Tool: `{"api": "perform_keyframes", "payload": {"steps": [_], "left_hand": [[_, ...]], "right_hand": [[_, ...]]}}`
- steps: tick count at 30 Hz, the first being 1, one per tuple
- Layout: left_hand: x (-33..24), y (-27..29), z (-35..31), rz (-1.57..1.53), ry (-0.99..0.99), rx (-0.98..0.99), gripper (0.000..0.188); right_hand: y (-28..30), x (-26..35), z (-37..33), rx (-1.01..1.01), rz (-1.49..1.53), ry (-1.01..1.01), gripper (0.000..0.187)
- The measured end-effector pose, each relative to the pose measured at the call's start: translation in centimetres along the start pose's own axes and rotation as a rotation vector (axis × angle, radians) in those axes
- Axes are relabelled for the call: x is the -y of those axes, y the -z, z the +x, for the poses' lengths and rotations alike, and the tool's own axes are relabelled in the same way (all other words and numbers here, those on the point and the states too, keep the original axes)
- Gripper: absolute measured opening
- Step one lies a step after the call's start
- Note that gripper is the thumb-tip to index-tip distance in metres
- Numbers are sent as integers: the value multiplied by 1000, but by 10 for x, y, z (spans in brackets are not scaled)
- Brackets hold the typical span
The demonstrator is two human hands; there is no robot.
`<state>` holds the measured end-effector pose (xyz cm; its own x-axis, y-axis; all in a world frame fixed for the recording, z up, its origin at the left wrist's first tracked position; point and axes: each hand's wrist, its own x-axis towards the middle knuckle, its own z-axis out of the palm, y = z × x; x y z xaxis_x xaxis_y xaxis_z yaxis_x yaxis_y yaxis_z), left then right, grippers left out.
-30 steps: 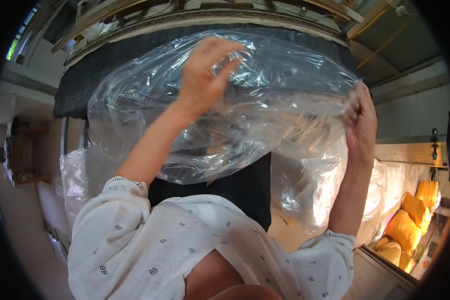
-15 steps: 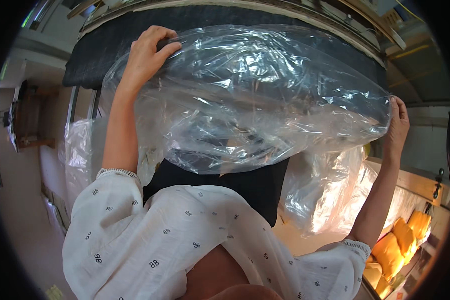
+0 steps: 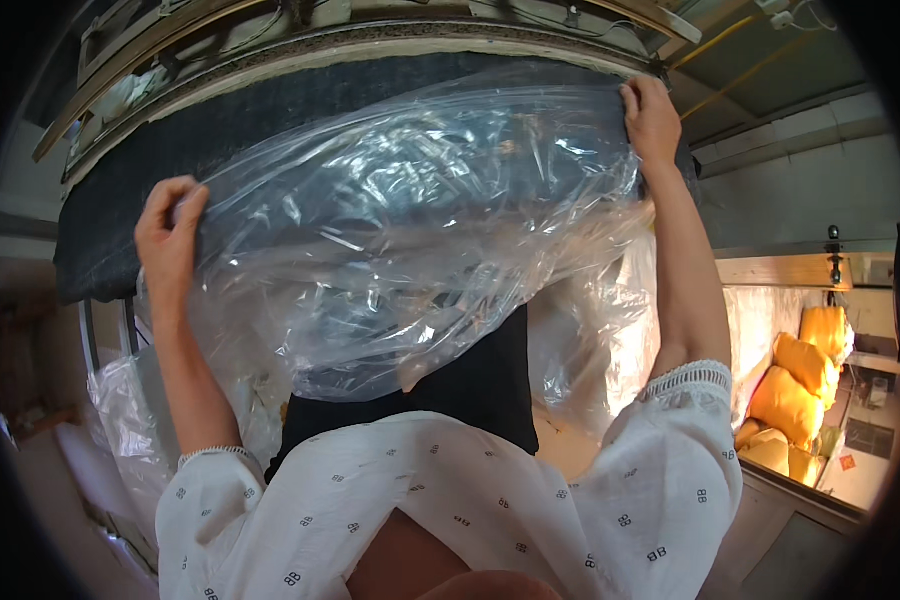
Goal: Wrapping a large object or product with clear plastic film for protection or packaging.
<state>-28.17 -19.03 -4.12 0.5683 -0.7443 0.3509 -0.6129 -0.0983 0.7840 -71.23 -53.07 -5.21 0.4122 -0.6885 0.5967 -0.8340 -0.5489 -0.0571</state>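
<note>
A large sheet of clear, crinkled plastic film (image 3: 400, 200) stretches between my two hands, partly over a dark table surface (image 3: 160, 140). Its near side hangs down in front of my black trousers. At the left, the fingers of my left hand (image 3: 170, 220) are closed on the film's edge. My right hand (image 3: 653, 120), farther away near the table's far right, pinches the opposite end. Whether the film is a single sheet or a bag I cannot tell.
A ledge with a wooden rail (image 3: 155, 50) runs behind the dark surface. Yellow filled sacks (image 3: 800, 380) are piled at the right, below a wooden beam (image 3: 780, 272). More clear plastic (image 3: 130, 420) hangs at the lower left.
My left hand has moved left and nearer to me; my right hand has gone farther away and inward. The film between them has swung round, and the view has turned.
</note>
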Motion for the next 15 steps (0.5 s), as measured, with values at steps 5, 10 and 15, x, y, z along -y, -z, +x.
{"api": "perform_keyframes", "payload": {"steps": [5,10,15], "left_hand": [[23,89,-28,36,21,-204,6],[6,125,-82,130,24,-70,5],[8,113,-138,112,118,84,7]], "right_hand": [[9,70,-21,96,402,-13,16],[3,66,-10,270,516,-198,24],[-10,58,-10,190,463,-168,24]]}}
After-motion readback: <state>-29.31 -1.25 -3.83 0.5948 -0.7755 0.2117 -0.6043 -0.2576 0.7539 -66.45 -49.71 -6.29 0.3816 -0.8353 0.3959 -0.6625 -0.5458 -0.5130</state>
